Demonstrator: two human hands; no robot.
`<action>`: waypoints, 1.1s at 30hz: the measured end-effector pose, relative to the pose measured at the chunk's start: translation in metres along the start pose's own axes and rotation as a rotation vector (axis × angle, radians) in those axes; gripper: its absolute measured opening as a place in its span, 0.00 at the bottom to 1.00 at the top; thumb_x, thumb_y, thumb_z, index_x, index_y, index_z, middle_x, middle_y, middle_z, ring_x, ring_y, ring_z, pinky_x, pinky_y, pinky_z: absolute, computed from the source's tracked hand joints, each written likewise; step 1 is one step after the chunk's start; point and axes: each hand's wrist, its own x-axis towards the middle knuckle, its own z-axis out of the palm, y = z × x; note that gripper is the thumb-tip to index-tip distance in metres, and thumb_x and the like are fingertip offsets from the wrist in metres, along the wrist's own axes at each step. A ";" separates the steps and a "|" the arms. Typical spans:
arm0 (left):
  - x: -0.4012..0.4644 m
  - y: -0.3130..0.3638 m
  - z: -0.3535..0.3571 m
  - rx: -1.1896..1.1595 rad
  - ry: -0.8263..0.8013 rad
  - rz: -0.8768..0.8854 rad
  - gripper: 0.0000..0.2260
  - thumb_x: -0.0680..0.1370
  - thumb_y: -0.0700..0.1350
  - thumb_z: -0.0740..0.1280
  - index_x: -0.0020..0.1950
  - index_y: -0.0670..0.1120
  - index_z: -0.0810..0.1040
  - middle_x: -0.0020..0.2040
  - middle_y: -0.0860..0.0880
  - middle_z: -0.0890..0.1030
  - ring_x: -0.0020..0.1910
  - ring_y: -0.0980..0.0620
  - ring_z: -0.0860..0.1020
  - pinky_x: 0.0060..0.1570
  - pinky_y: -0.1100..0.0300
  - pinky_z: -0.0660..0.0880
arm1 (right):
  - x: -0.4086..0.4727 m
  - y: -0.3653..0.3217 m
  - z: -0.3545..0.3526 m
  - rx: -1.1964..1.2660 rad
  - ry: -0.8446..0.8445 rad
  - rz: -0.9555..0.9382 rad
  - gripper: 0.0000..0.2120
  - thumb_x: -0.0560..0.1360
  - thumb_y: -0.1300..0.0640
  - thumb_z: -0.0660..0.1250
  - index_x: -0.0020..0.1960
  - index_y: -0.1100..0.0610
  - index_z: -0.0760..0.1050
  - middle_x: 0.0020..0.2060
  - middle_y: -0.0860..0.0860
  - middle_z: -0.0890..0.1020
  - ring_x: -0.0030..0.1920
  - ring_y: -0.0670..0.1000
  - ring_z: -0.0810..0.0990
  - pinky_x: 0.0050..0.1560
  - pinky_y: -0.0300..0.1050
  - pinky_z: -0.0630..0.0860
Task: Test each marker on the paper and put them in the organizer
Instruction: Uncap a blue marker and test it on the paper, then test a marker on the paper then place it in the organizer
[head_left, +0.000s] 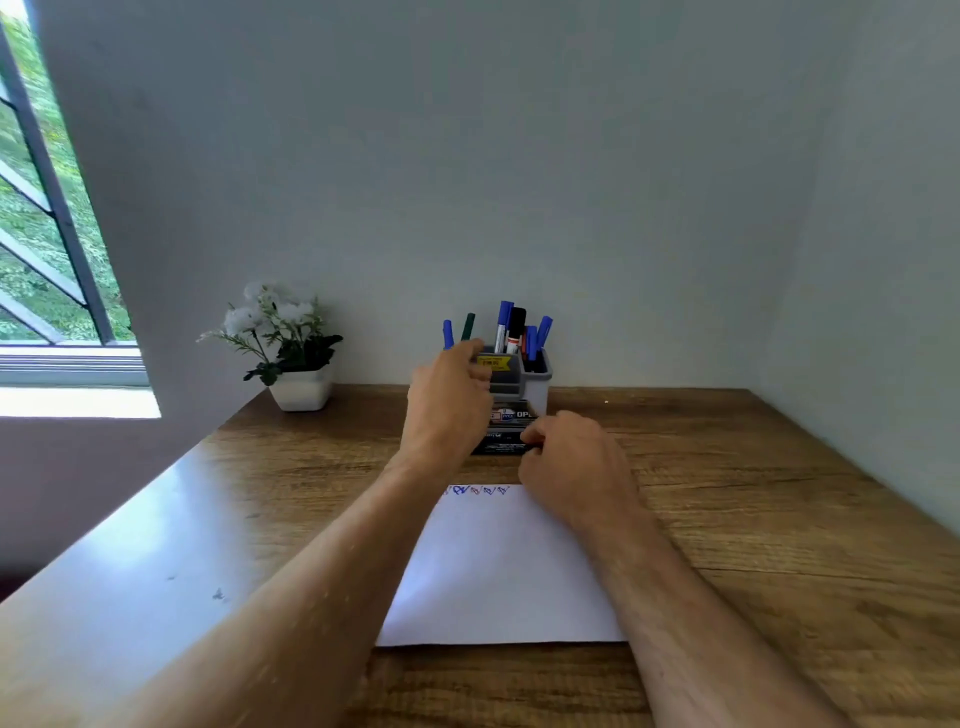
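Item: my left hand (449, 400) steadies the organizer (511, 376) at the far bench (753, 493) edge, markers (514, 325) upright inside, my right hand (569, 465) clenched at the box (506, 431), contents unclear, paper (498, 566) near for testing.

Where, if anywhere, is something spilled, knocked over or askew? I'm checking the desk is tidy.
Nothing stands out. The organizer stands upright with markers in it, the paper lies flat, and the flower pot is upright.
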 end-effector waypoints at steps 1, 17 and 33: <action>-0.006 -0.004 -0.003 -0.003 -0.002 -0.003 0.22 0.80 0.32 0.63 0.73 0.45 0.74 0.48 0.53 0.83 0.46 0.58 0.81 0.44 0.77 0.73 | 0.001 0.001 0.000 -0.021 -0.024 -0.003 0.15 0.74 0.56 0.64 0.59 0.48 0.80 0.49 0.47 0.77 0.48 0.48 0.75 0.46 0.43 0.73; -0.017 -0.043 -0.006 0.032 -0.074 -0.126 0.23 0.77 0.30 0.62 0.70 0.46 0.77 0.51 0.52 0.84 0.51 0.57 0.81 0.62 0.58 0.78 | 0.002 0.003 0.006 -0.137 -0.111 0.020 0.16 0.77 0.54 0.65 0.64 0.44 0.75 0.58 0.50 0.75 0.57 0.51 0.76 0.61 0.54 0.74; -0.023 -0.039 -0.003 0.409 -0.355 0.067 0.18 0.74 0.50 0.75 0.64 0.56 0.81 0.61 0.50 0.82 0.58 0.50 0.78 0.58 0.55 0.74 | 0.006 0.009 0.013 -0.137 -0.078 0.032 0.11 0.78 0.54 0.65 0.58 0.44 0.79 0.55 0.48 0.82 0.56 0.51 0.77 0.59 0.53 0.73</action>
